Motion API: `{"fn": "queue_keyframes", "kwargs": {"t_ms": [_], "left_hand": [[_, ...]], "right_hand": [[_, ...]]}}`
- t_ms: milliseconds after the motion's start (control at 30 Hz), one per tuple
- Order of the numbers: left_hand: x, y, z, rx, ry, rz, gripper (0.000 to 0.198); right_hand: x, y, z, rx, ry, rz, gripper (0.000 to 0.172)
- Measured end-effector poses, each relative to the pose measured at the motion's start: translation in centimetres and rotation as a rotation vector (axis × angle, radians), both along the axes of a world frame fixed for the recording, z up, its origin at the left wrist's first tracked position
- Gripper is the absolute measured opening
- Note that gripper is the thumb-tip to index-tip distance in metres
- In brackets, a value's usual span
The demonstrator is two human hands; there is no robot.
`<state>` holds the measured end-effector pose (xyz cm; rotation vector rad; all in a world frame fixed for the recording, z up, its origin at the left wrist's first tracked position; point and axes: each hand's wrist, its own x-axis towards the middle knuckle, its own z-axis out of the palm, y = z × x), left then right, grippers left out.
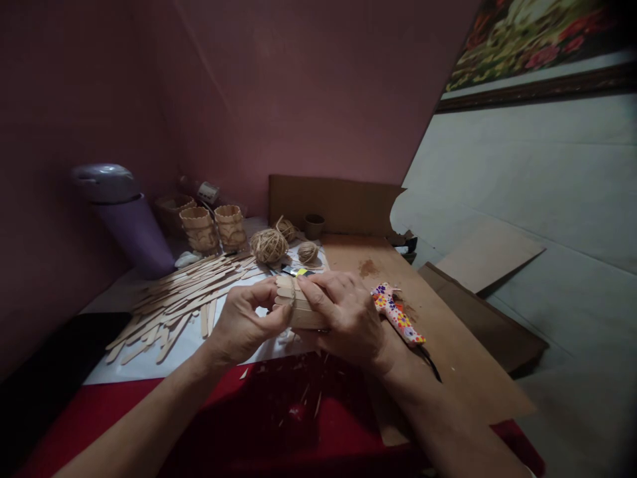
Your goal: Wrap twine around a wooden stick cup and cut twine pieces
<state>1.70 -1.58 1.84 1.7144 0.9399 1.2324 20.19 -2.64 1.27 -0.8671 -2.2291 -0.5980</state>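
Observation:
My left hand (245,323) and my right hand (346,316) both grip a small cup clad in wooden sticks (294,302), held on its side above the table. Left thumb and fingers pinch its left end; right fingers wrap over its top and right side. A flower-patterned glue gun (397,314) lies just right of my right hand on a brown cardboard sheet (462,358). Loose wooden sticks (179,299) lie spread on white paper to the left.
Two finished stick cups (215,228) stand at the back, beside a purple flask (127,219). Twine balls (269,245) and a small pot (314,226) sit behind my hands. Red cloth (279,425) covers the near edge; cardboard boards (485,255) lie at right.

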Motion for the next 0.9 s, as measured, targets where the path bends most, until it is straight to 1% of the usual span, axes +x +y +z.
{"fn": "queue_keyframes", "kwargs": {"t_ms": [100,233,433,567,667,767,900], "left_hand": [[0.4,-0.2,0.1,0.023,-0.022,0.029,0.026],[0.5,-0.4,0.1,0.03,-0.035,0.058,0.021],[-0.2,-0.1,0.0,-0.061,-0.06,-0.076,0.021],[-0.4,0.2,-0.1,-0.1,-0.076,-0.111,0.024],[-0.6,0.3,-0.2,-0.12,-0.063,-0.127,0.021],[-0.5,0.1,-0.2,-0.126,-0.058,-0.111,0.022],[0.1,-0.2,-0.1,-0.056,-0.069,-0.02,0.022]], "right_hand": [[-0.1,0.0,0.0,-0.004,0.005,-0.005,0.053],[0.0,0.1,-0.1,-0.006,0.023,0.001,0.054],[0.4,0.4,-0.3,-0.027,0.051,0.014,0.057],[0.5,0.4,-0.4,-0.026,0.045,0.005,0.056],[0.5,0.4,-0.3,-0.014,0.03,0.003,0.055],[0.3,0.3,-0.2,0.001,0.011,0.01,0.055],[0.1,0.1,0.0,0.01,0.0,0.01,0.053]]}}
